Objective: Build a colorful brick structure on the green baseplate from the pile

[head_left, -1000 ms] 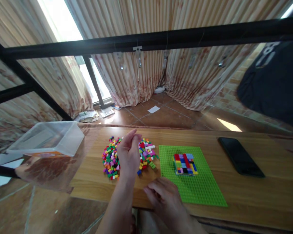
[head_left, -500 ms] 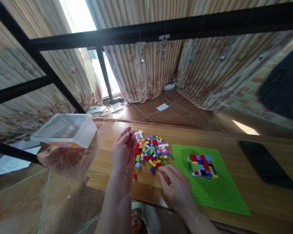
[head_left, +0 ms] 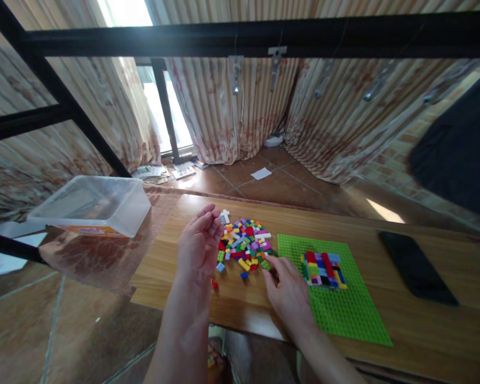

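Brown wood-grain table [head_left: 160, 261], brown tiled floor [head_left: 296, 176], beige patterned curtains [head_left: 228, 117] behind. I see loose multicoloured plastic bricks [head_left: 246, 242] heaped between left hand [head_left: 198, 242], half-curled, and right hand [head_left: 288, 290], fingers narrowed; can't tell if either holds any. Multicoloured brick block [head_left: 324, 269] sits on green studded baseplate [head_left: 344, 320].

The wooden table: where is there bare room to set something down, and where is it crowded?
The wooden table shows bare wood between the green baseplate and the black phone, and left of the left hand. The baseplate's near part, in front of the brick build, is free too. Crowded: the loose bricks, beside the left hand and the right hand.
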A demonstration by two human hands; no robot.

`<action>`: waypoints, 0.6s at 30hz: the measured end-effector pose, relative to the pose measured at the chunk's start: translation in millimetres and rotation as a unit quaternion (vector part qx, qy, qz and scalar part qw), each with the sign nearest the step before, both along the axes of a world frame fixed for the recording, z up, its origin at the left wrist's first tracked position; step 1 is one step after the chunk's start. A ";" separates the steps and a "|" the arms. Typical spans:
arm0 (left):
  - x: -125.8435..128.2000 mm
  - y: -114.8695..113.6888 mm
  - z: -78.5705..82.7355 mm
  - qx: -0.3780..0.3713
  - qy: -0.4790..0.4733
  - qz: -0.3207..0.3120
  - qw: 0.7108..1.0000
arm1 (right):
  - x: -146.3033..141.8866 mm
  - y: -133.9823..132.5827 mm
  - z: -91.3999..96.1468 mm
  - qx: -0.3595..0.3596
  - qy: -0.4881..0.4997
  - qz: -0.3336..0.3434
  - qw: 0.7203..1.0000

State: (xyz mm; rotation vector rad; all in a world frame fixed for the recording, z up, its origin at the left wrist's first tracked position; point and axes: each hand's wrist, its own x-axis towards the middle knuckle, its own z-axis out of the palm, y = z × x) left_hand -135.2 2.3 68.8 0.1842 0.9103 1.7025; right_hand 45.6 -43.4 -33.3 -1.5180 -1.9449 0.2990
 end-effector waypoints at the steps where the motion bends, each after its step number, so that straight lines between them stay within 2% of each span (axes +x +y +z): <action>1: 0.6 0.0 0.0 0.000 0.000 -0.002 1.000 | -1.4 0.6 -1.1 0.006 -0.003 0.005 1.000; 5: 3.8 0.2 1.3 -0.008 0.004 -0.006 1.000 | -4.5 1.8 1.2 0.015 0.020 0.017 1.000; 11: 8.0 2.4 1.0 -0.022 0.014 -0.019 0.999 | 2.3 -6.9 21.1 0.028 0.078 0.027 0.996; 15: 14.1 3.5 -0.5 -0.029 0.025 -0.031 0.999 | 19.5 -6.4 33.8 0.064 0.100 -0.020 0.993; 18: 22.7 3.3 -2.3 -0.027 0.035 -0.050 0.998 | 44.2 2.7 38.9 0.085 0.133 -0.085 0.984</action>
